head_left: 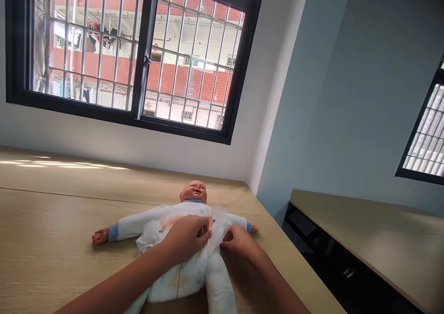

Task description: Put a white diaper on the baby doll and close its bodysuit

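Note:
A baby doll [196,193] in a white outfit with blue cuffs and collar lies on its back, arms stretched out and head towards the window. Over its belly and between its legs is a white diaper [180,277] with pale orange print, its frilled edges spread at both sides. My left hand [189,234] is closed, fingers curled onto the diaper's front at the waist. At the diaper's edge on the doll's right-hand side in view, my right hand [239,243] is closed in a pinch on the thin white material. Its fingertips are partly hidden.
The doll lies on a light wooden table [52,240] that runs to the wall below a barred window [138,64]. The table's right edge drops off near my right arm. Beyond a gap stands another wooden table [374,240] with a dark glossy side.

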Demonstrator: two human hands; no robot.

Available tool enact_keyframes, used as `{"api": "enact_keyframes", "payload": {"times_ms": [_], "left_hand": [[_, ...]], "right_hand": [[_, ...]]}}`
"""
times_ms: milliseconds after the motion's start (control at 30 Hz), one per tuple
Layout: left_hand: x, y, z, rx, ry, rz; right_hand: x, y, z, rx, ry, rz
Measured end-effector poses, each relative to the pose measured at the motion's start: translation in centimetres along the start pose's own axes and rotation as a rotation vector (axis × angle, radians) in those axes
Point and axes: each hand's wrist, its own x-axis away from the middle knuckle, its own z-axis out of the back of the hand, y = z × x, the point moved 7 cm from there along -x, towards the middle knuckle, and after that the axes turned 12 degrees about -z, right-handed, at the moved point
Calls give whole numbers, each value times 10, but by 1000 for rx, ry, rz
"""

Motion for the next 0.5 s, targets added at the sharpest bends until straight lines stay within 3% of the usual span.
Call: {"api": "enact_keyframes", "payload": {"times_ms": [233,500], "left_hand": [[-1,6,1,33,-34,-32],[-1,22,0,78,-92,-212]], "right_hand": [[2,-3,-6,95,-41,16],[5,-13,-7,267,0,122]]}}
